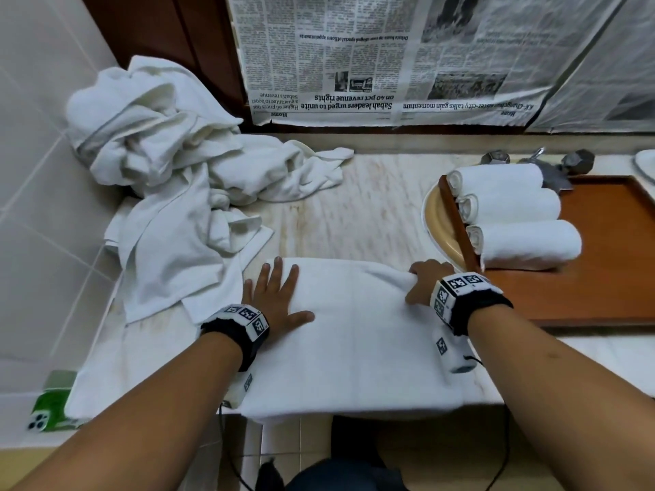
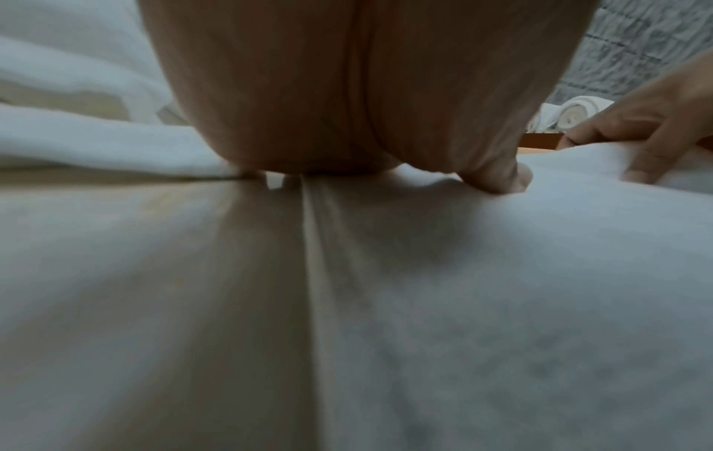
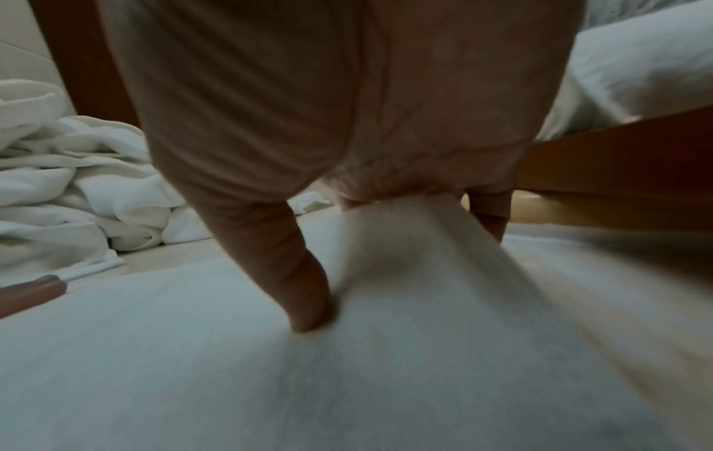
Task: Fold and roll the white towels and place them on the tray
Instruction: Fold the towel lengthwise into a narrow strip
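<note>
- On a marble counter, from the head camera: folded towel point(image 1: 354, 334) spread flat at the near edge, left hand point(image 1: 274, 299) laid on it with fingers straight and splayed, pinning its left side.
- Right hand point(image 1: 423, 283) at the far right corner, fingers curled around a bunched fold of the cloth, lifting it slightly.
- Three rolled towels point(image 1: 510, 214) lined up side by side at the left end of the wooden tray point(image 1: 602, 278), just right of the working towel; heap of loose towels point(image 1: 170, 164) piled far left against the tiled wall; green phone point(image 1: 49, 405) at the counter's near left.
- From the left wrist: palm and thumb point(image 2: 497, 174) pressed flat onto white cloth, gripping nothing; a long crease running toward the lens.
- From the right wrist: cloth ridge pinched between thumb point(image 3: 305, 293) and fingers, pulled up off the surface; blurred, possibly from motion.
- Judged stage: fourth towel mid-fold, not yet rolled.
- Next move calls for carrying the pinched edge across and squaring it, with the left side pinned flat, then rolling tightly and setting the roll beside the other three.
</note>
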A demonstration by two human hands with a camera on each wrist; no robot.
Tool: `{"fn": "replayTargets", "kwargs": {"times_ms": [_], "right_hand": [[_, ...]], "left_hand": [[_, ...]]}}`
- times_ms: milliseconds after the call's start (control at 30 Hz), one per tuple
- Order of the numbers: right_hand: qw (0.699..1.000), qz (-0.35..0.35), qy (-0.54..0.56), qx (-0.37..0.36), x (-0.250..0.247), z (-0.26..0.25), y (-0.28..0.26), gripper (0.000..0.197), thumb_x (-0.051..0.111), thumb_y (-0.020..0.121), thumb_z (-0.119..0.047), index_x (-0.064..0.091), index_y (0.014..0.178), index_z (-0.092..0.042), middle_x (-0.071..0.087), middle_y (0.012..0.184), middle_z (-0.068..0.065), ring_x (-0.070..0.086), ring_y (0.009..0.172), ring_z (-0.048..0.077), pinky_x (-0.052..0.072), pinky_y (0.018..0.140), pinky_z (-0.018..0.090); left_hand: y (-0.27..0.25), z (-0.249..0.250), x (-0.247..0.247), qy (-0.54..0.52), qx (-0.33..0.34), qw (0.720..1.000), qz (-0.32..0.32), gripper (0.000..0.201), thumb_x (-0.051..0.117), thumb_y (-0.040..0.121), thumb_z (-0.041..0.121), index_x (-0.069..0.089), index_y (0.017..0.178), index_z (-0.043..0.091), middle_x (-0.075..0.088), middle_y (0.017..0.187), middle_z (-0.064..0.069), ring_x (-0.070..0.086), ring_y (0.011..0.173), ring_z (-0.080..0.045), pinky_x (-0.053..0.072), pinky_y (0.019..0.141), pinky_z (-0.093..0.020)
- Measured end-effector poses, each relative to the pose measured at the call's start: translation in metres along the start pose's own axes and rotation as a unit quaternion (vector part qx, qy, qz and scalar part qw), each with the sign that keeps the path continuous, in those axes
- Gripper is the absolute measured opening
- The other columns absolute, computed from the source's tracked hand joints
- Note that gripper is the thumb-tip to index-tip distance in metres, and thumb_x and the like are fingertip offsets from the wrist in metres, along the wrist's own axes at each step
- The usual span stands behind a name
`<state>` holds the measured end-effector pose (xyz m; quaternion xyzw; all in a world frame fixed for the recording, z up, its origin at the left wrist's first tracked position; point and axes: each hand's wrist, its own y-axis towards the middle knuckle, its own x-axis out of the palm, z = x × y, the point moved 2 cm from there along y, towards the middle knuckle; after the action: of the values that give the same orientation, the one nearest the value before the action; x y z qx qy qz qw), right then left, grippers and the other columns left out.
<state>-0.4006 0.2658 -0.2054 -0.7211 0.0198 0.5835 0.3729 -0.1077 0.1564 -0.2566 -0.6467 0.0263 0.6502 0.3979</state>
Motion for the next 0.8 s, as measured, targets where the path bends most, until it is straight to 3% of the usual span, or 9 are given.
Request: {"fn": "replayTargets", "kwargs": {"times_ms": [100,200,267,367,433,500,667,767,800], "right_hand": [[1.0,-0.012,0.019,-0.014,0.011,0.008,-0.022,0.036,0.079,0.076,-0.031,0.063,0.105,-0.015,0.065,0.108,0.006,0.063,0.097,0.024,0.042,0.073,0.026],[0.993,0.03,0.107,-0.03,0.026,0.021,-0.047,0.034,0.08,0.078,-0.037,0.056,0.095,-0.018,0.06,0.097,0.005,0.061,0.094,0.026,0.037,0.071,0.027],[0.976,0.079,0.198,-0.036,0.036,0.026,-0.066,0.031,0.073,0.085,-0.037,0.053,0.101,-0.02,0.062,0.094,0.003,0.064,0.083,0.028,0.042,0.065,0.029],[0.952,0.094,0.285,-0.068,0.038,0.022,-0.098,0.037,0.063,0.093,-0.029,0.044,0.125,-0.029,0.058,0.109,0.009,0.066,0.066,0.027,0.057,0.062,0.035],[0.953,0.07,0.266,-0.124,0.029,0.01,-0.121,0.035,0.058,0.095,-0.023,0.043,0.123,-0.038,0.057,0.109,0.009,0.068,0.068,0.027,0.059,0.058,0.036],[0.955,0.05,0.224,-0.19,0.018,-0.006,-0.141,0.025,0.053,0.096,-0.018,0.05,0.112,-0.038,0.063,0.105,0.009,0.07,0.067,0.026,0.058,0.056,0.031],[0.965,-0.026,0.099,-0.243,0.001,-0.042,-0.163,0.025,0.04,0.1,-0.019,0.05,0.11,-0.04,0.066,0.093,0.005,0.068,0.052,0.015,0.06,0.058,0.037],[0.956,-0.096,-0.003,-0.276,-0.006,-0.067,-0.161,0.027,0.04,0.097,-0.016,0.063,0.094,-0.03,0.064,0.075,-0.002,0.068,0.052,0.013,0.048,0.054,0.019],[0.949,-0.115,-0.023,-0.293,-0.008,-0.078,-0.159,0.027,0.042,0.094,-0.017,0.067,0.089,-0.027,0.064,0.074,-0.006,0.069,0.055,0.012,0.046,0.057,0.018]], "left_hand": [[-0.015,0.005,0.008,0.027,0.013,1.0,0.001,0.114,0.016,0.06,0.093,-0.02,0.152,0.034,-0.036,0.156,-0.001,-0.026,0.147,-0.024,-0.007,0.117,-0.053],[-0.033,0.015,0.005,0.066,0.019,0.996,0.051,0.1,0.035,0.082,0.081,-0.018,0.152,0.034,-0.029,0.159,-0.006,-0.02,0.148,-0.028,-0.003,0.118,-0.051],[-0.045,0.028,0.002,0.084,0.027,0.99,0.111,0.092,0.05,0.088,0.066,-0.003,0.156,0.032,-0.003,0.162,-0.01,0.005,0.148,-0.033,0.014,0.115,-0.049],[-0.059,0.043,0.011,0.057,0.04,0.987,0.145,0.061,0.058,0.091,0.046,0.033,0.141,0.021,0.046,0.131,-0.013,0.05,0.117,-0.034,0.039,0.091,-0.041],[-0.068,0.045,0.023,-0.052,0.026,0.993,0.102,0.036,0.053,0.096,0.034,0.039,0.122,0.014,0.057,0.111,-0.013,0.06,0.1,-0.034,0.042,0.076,-0.038],[-0.077,0.045,0.031,-0.115,0.019,0.988,0.103,0.023,0.048,0.097,0.026,0.039,0.113,0.013,0.06,0.103,-0.013,0.061,0.092,-0.033,0.046,0.073,-0.037],[-0.093,0.048,0.042,-0.161,-0.012,0.977,0.136,0.019,0.047,0.097,0.019,0.044,0.113,0.009,0.058,0.105,-0.015,0.06,0.095,-0.035,0.048,0.077,-0.041],[-0.097,0.045,0.046,-0.203,-0.032,0.971,0.122,0.02,0.052,0.097,0.022,0.052,0.113,0.009,0.056,0.112,-0.011,0.058,0.101,-0.033,0.046,0.084,-0.039],[-0.1,0.043,0.048,-0.222,-0.037,0.966,0.125,0.021,0.054,0.097,0.023,0.054,0.114,0.012,0.055,0.114,-0.009,0.057,0.103,-0.031,0.045,0.086,-0.038]]}}
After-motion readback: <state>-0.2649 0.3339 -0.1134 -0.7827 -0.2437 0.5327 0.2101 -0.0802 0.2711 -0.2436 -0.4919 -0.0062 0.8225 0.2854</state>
